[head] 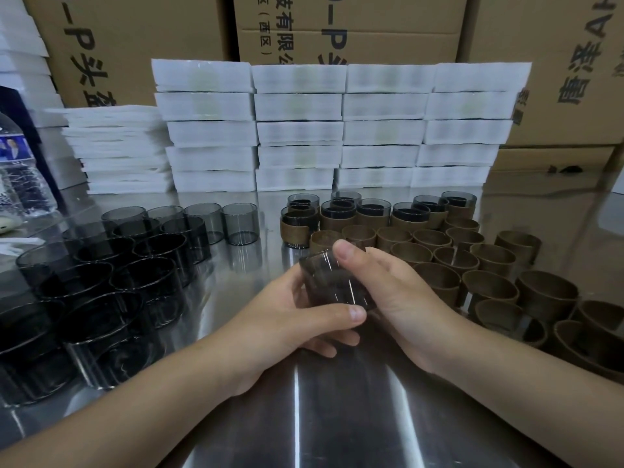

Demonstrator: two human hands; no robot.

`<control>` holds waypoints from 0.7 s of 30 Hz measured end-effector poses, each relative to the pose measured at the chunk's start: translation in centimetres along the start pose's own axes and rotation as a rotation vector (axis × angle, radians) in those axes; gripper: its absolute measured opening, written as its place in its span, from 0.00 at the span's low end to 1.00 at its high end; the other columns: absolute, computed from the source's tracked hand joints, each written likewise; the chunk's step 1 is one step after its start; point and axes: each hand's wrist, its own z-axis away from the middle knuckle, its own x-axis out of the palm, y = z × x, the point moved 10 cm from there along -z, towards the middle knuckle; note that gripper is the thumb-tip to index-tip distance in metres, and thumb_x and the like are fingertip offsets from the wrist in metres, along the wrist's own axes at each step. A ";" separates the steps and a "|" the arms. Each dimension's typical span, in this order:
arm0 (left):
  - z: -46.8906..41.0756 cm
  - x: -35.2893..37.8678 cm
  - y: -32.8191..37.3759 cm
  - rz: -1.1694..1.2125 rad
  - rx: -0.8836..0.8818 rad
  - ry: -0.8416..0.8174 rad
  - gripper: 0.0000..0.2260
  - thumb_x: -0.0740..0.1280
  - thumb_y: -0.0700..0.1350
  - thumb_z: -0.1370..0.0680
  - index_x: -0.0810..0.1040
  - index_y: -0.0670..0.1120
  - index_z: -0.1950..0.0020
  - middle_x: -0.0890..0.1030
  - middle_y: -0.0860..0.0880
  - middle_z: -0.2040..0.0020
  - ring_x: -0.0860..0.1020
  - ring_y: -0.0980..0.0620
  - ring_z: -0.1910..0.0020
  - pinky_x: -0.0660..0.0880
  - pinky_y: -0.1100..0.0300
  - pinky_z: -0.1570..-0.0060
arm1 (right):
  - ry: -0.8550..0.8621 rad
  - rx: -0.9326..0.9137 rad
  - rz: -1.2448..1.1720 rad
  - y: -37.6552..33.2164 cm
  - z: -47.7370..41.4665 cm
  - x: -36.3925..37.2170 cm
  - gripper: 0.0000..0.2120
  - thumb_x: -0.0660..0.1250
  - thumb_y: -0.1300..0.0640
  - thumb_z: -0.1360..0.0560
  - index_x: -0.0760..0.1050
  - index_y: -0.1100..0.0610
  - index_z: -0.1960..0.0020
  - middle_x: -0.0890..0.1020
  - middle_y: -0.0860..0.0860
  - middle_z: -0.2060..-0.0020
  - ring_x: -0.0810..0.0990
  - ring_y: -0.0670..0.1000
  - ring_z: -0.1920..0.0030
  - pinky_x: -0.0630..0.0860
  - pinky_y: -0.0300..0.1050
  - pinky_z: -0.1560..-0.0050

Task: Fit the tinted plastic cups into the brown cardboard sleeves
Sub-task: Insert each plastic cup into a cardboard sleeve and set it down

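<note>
A tinted plastic cup (pixel 332 282) is held tilted between both hands above the steel table. My left hand (pixel 287 319) grips it from below and the left, thumb across its lower side. My right hand (pixel 388 292) wraps it from the right, thumb on its upper rim. Whether a sleeve is on this cup I cannot tell. Several bare tinted cups (pixel 135 261) stand in rows to the left. Several empty brown cardboard sleeves (pixel 489 282) stand to the right. Several cups fitted in sleeves (pixel 371 214) stand behind them.
Stacks of white foam trays (pixel 337 130) line the back of the steel table (pixel 337 417). Large cardboard boxes (pixel 354 25) rise behind them. A clear water bottle (pixel 20 177) stands at the far left.
</note>
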 end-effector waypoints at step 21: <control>-0.2 -1.1 -0.1 -0.026 -0.012 0.110 0.30 0.75 0.50 0.40 0.75 0.51 0.38 0.85 0.52 0.59 0.82 0.55 0.65 0.77 0.64 0.66 | 0.259 -0.221 0.082 -0.9 0.0 -2.2 0.41 0.73 0.28 0.55 0.70 0.49 0.50 0.84 0.46 0.60 0.83 0.39 0.60 0.74 0.29 0.63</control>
